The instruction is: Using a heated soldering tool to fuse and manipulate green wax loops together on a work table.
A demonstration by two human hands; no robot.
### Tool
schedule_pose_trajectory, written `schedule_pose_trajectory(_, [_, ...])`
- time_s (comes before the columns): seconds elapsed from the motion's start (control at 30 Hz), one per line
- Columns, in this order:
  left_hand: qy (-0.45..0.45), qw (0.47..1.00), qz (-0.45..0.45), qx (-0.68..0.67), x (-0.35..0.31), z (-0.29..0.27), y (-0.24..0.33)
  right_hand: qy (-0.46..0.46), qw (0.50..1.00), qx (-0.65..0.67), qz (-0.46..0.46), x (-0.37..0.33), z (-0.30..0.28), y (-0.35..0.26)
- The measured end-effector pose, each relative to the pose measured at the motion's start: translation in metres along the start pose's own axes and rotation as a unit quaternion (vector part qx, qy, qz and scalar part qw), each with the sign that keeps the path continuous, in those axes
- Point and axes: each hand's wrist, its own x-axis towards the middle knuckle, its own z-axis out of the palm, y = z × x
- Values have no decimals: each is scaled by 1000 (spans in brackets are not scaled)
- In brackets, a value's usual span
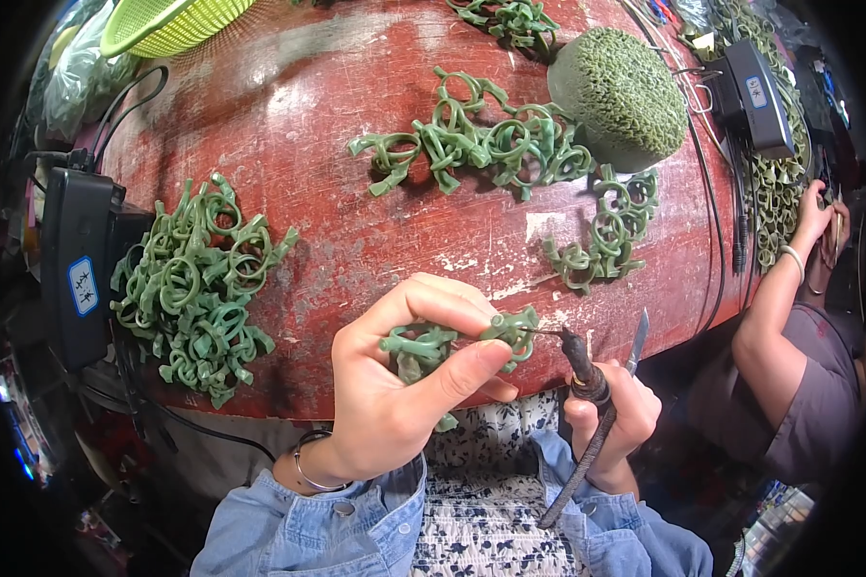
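Observation:
My left hand (385,404) is closed around several green wax rings with stubs. One wax ring (518,335) is pinched between thumb and fingertips, above the table's near edge. In my right hand (628,418) is a dark wax pen (579,356), its thin tip pointing left and meeting or nearly meeting that ring. The same hand also holds a knife (637,341), blade up and wrapped handle slanting down toward my sleeve. A heap of green wax rings (202,279) lies to the left. Smaller clusters of wax rings (491,144) lie farther back and at right (611,231).
The worn red table (337,240) carries a round block (616,96) with a bumpy green top. A yellow-green basket (168,29) stands far left. Black boxes with cables flank the table, left (72,269) and right (755,96). A co-worker's arm (779,327) is at far right.

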Motion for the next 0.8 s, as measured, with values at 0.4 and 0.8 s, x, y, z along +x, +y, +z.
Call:
schedule_pose_trajectory(0.4, [-9, 1000, -6, 5, 2, -2, 2, 26, 985, 149, 84, -9, 2, 6])
schedule_pose_trajectory(0.8, [-48, 985, -55, -154, -1, -16, 12, 37, 941, 280, 184, 80, 0, -48])
